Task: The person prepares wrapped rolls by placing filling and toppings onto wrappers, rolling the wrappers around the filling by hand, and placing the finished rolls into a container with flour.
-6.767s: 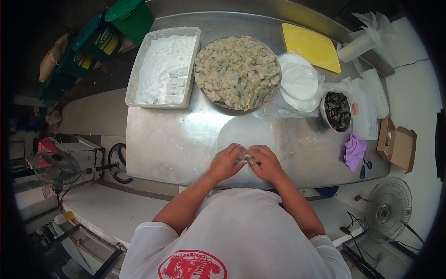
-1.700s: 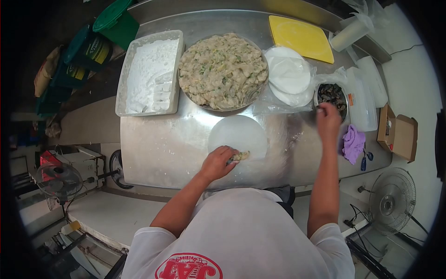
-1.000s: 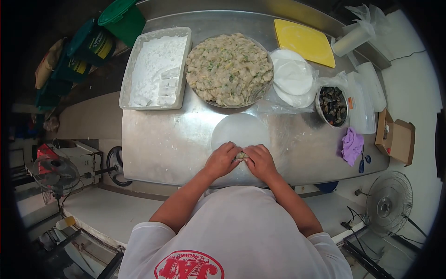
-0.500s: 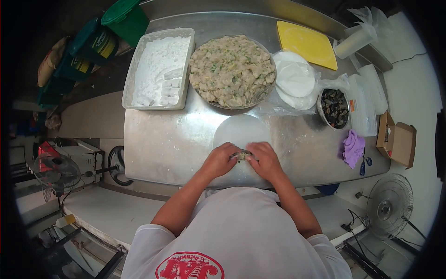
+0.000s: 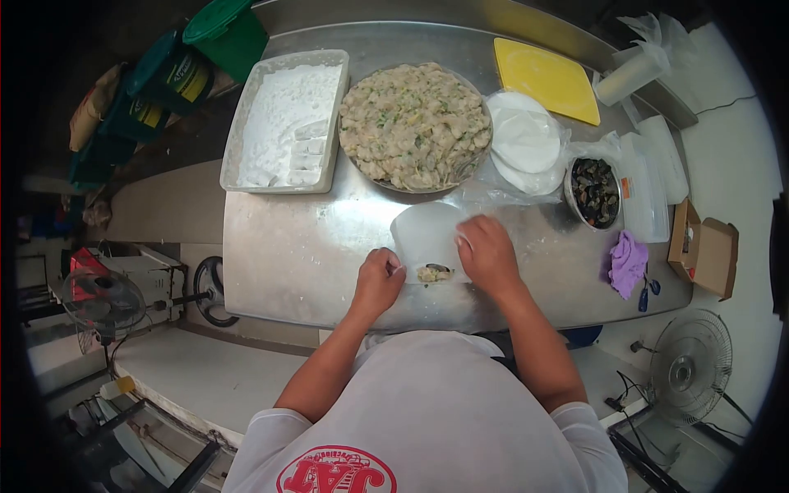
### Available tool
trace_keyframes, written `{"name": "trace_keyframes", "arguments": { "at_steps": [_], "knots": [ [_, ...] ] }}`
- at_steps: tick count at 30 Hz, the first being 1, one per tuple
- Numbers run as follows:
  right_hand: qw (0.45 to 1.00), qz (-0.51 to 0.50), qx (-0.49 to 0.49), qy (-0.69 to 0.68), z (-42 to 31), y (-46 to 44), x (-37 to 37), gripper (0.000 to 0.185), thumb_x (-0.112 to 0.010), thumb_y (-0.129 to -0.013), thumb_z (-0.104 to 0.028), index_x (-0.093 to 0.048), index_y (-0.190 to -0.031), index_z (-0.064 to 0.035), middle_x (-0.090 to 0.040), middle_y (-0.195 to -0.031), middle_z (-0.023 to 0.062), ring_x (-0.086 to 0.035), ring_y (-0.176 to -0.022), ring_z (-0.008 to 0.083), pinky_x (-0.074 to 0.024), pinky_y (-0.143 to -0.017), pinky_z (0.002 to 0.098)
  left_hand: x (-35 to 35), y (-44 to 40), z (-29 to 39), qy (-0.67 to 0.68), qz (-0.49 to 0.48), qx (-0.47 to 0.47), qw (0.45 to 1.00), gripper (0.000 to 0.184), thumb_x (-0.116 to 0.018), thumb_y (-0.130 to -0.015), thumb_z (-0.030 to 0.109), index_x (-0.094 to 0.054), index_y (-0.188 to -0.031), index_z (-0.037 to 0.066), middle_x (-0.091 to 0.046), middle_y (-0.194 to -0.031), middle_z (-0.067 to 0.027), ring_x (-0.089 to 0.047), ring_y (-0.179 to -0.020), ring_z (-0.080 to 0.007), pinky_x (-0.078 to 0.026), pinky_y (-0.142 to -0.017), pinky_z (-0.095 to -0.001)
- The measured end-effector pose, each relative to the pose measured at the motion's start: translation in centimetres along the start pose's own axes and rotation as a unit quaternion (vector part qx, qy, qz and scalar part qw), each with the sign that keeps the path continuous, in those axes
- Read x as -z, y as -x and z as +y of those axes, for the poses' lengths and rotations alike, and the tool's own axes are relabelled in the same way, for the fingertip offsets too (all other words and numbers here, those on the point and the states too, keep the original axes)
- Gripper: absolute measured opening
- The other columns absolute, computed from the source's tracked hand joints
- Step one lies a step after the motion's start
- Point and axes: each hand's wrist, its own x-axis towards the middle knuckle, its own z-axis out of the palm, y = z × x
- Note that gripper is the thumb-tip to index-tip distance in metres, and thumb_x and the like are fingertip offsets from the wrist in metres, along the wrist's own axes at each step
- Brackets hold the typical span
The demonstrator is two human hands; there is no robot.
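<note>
A thin, translucent white round wrapper (image 5: pixel 423 228) lies on the steel table in front of me, its sides folded inward. Near its lower edge sits a small lump of pale filling (image 5: pixel 431 274) with a dark piece on top. My left hand (image 5: pixel 380 281) is closed at the wrapper's left edge, fingers curled in a pinch. On the opposite side, my right hand (image 5: pixel 490 255) pinches the right edge, slightly blurred. Beyond them stands a large round bowl heaped with pale filling and green bits (image 5: pixel 415 123).
A tray of white powder (image 5: pixel 275 107) holding several coated rolls is at back left. To the right are stacked wrappers (image 5: pixel 526 135), a yellow board (image 5: pixel 546 78), a bowl of dark pieces (image 5: pixel 594 193), a purple cloth (image 5: pixel 627 263) and a cardboard box (image 5: pixel 711 251).
My hands have moved apart from above the filling to the wrapper's two sides. The filling lump now shows between them, and the wrapper's sides are folded in.
</note>
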Motion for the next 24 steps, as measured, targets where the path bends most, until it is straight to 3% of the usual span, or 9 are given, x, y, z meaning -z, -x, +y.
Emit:
{"name": "trace_keyframes", "arguments": {
  "at_steps": [3, 6, 11, 14, 16, 20, 22, 23, 24],
  "knots": [
    [0.992, -0.014, -0.126, -0.020, -0.6, 4.8, -0.2, 0.018, -0.074, -0.085, -0.012, -0.068, -0.099, -0.0030, -0.066, -0.095, 0.0145, -0.066, -0.087, 0.0348, -0.0525, -0.076, 0.0446, -1.2, 0.2, 0.5, 0.192, -0.011, 0.050, 0.980, 0.024, -0.075, -0.088, 0.003, -0.061, -0.107, 0.003, -0.064, -0.099, -0.0060, -0.062, -0.087, -0.0121, -0.053, -0.077, -0.0275],
    [0.966, -0.049, -0.252, -0.028, -1.0, 8.1, -1.2, 0.018, -0.076, -0.085, -0.014, -0.067, -0.096, -0.0033, -0.066, -0.086, 0.0154, -0.066, -0.077, 0.0341, -0.0526, -0.069, 0.0435, -2.5, 0.0, 1.9, 0.242, -0.058, 0.002, 0.969, 0.036, -0.072, -0.090, 0.000, -0.057, -0.124, 0.002, -0.067, -0.100, -0.0051, -0.063, -0.087, -0.0103, -0.055, -0.078, -0.0267],
    [0.945, -0.004, -0.307, -0.117, -0.8, 9.2, -3.2, 0.021, -0.080, -0.083, -0.016, -0.064, -0.089, -0.0035, -0.064, -0.074, 0.0132, -0.065, -0.067, 0.0315, -0.0524, -0.065, 0.0420, -2.3, -1.4, 3.5, 0.193, -0.141, -0.030, 0.970, 0.042, -0.074, -0.090, 0.003, -0.059, -0.130, 0.002, -0.068, -0.118, -0.0095, -0.065, -0.095, -0.0133, -0.056, -0.084, -0.0287],
    [0.941, 0.011, -0.320, -0.109, -0.8, 9.1, -3.7, 0.020, -0.080, -0.081, -0.010, -0.063, -0.087, -0.0035, -0.065, -0.074, 0.0125, -0.064, -0.066, 0.0296, -0.0515, -0.063, 0.0386, -1.4, -2.2, 2.8, 0.007, -0.219, -0.076, 0.973, 0.038, -0.076, -0.088, 0.007, -0.067, -0.124, 0.004, -0.069, -0.118, -0.0117, -0.068, -0.097, -0.0164, -0.056, -0.084, -0.0301],
    [0.911, 0.091, -0.331, -0.230, -1.1, 8.8, -4.4, 0.019, -0.078, -0.082, -0.004, -0.060, -0.086, -0.0031, -0.064, -0.078, 0.0130, -0.063, -0.065, 0.0285, -0.0512, -0.063, 0.0379, -2.0, -2.8, 1.6, -0.112, -0.107, -0.346, 0.926, 0.033, -0.078, -0.086, 0.012, -0.071, -0.117, 0.005, -0.071, -0.110, -0.0118, -0.069, -0.091, -0.0179, -0.056, -0.079, -0.0300],
    [0.930, 0.135, -0.225, -0.258, -2.2, 7.6, -4.7, 0.014, -0.074, -0.082, 0.000, -0.060, -0.086, -0.0029, -0.065, -0.083, 0.0136, -0.064, -0.071, 0.0311, -0.0528, -0.067, 0.0401, -2.0, -3.1, 1.5, -0.110, -0.121, -0.329, 0.930, 0.036, -0.078, -0.088, 0.015, -0.070, -0.123, 0.006, -0.072, -0.101, -0.0109, -0.068, -0.083, -0.0178, -0.056, -0.075, -0.0313],
    [0.977, 0.119, -0.056, -0.167, -2.0, 6.9, -4.8, 0.013, -0.071, -0.081, 0.002, -0.062, -0.088, -0.0031, -0.065, -0.088, 0.0131, -0.065, -0.080, 0.0340, -0.0544, -0.073, 0.0415, -1.6, -3.6, 2.1, 0.010, -0.199, -0.114, 0.973, 0.041, -0.078, -0.089, 0.017, -0.068, -0.127, 0.005, -0.071, -0.095, -0.0104, -0.066, -0.077, -0.0173, -0.055, -0.071, -0.0321],
    [0.977, 0.119, -0.055, -0.167, -2.0, 6.8, -4.8, 0.013, -0.071, -0.081, 0.002, -0.062, -0.088, -0.0031, -0.065, -0.088, 0.0131, -0.065, -0.080, 0.0340, -0.0544, -0.073, 0.0415, -1.6, -4.2, 2.2, 0.010, -0.198, -0.115, 0.973, 0.041, -0.078, -0.089, 0.017, -0.068, -0.127, 0.005, -0.071, -0.095, -0.0104, -0.066, -0.077, -0.0173, -0.055, -0.071, -0.0321],
    [0.983, 0.089, -0.029, -0.157, -2.0, 6.5, -4.9, 0.013, -0.071, -0.080, 0.002, -0.063, -0.088, -0.0035, -0.066, -0.088, 0.0125, -0.066, -0.084, 0.0346, -0.0545, -0.076, 0.0421, -1.7, -4.9, 2.1, 0.088, -0.210, -0.023, 0.973, 0.045, -0.079, -0.089, 0.017, -0.066, -0.130, 0.005, -0.070, -0.093, -0.0099, -0.065, -0.076, -0.0169, -0.054, -0.071, -0.0322]
  ]
}}
